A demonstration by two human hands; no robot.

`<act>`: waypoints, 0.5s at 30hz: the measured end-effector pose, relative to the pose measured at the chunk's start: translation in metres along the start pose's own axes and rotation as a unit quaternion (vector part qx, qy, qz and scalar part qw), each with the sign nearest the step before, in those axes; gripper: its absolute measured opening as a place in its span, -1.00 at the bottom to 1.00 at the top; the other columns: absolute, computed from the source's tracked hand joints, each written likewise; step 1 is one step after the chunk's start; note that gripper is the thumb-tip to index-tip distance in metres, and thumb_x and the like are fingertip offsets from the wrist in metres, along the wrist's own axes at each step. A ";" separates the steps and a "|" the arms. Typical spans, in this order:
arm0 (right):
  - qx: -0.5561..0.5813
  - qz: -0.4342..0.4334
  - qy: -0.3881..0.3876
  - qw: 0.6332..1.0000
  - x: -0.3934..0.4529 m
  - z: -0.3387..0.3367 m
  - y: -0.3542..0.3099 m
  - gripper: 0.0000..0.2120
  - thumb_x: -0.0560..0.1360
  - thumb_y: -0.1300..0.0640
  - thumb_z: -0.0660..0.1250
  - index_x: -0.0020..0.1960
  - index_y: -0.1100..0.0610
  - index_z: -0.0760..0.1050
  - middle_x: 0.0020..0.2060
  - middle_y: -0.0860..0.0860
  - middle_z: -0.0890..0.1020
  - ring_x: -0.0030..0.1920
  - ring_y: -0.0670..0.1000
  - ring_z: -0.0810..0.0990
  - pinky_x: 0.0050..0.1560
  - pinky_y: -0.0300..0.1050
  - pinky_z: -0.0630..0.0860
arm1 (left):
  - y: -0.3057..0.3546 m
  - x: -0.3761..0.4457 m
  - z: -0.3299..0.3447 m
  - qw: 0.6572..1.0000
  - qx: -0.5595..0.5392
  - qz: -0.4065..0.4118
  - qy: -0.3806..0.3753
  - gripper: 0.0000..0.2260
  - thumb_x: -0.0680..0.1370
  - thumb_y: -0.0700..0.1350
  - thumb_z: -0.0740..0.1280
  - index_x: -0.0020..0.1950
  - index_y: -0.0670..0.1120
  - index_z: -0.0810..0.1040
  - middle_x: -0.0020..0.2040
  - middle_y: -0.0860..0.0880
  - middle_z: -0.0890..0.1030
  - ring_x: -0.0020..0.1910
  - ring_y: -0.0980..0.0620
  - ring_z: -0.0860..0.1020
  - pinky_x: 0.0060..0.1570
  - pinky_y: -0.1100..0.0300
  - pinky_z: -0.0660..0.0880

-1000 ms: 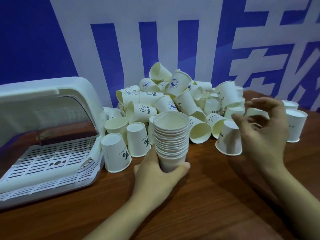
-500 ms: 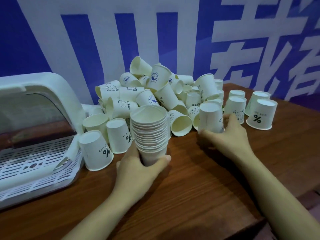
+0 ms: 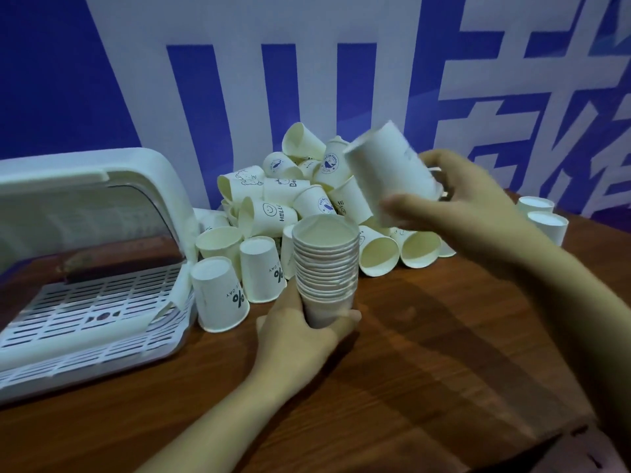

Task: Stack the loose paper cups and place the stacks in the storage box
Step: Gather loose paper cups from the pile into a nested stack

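One cup up in my right hand, the stack down in my left.

My right hand [image 3: 478, 213] pinches a loose cup [image 3: 392, 175], tipped, above and right of the stack [image 3: 326, 264]. My left hand [image 3: 300, 332] is wrapped round the stack's bottom, standing straight on the brown wood tabletop [image 3: 426, 353]. The cups are thin, smooth white paper. The storage box [image 3: 92, 302], white plastic with slots, sits open to the left.
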State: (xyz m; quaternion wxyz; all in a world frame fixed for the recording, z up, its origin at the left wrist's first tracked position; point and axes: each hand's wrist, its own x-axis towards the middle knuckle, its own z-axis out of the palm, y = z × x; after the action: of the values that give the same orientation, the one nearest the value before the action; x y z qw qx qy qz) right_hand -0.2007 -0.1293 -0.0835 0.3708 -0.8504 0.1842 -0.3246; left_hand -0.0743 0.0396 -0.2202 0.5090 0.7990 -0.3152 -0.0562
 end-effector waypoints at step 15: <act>-0.356 -0.098 -0.261 0.892 0.041 0.023 -0.082 -0.37 0.42 -0.27 0.30 0.46 -0.22 0.29 0.09 0.01 0.52 0.25 0.09 0.27 0.03 0.06 0.42 | 0.003 0.003 -0.001 0.999 0.035 -0.002 -0.018 -0.40 0.22 0.46 0.38 0.20 0.27 0.47 0.09 0.36 0.62 0.20 0.24 0.53 0.42 -0.11 0.35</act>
State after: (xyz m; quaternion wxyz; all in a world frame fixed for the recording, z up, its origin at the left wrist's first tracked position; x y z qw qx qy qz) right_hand -0.1494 -0.0864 -0.0173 0.0444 -0.9933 0.0995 -0.0389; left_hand -0.0725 0.0378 -0.2163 0.4751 0.8158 -0.3241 -0.0608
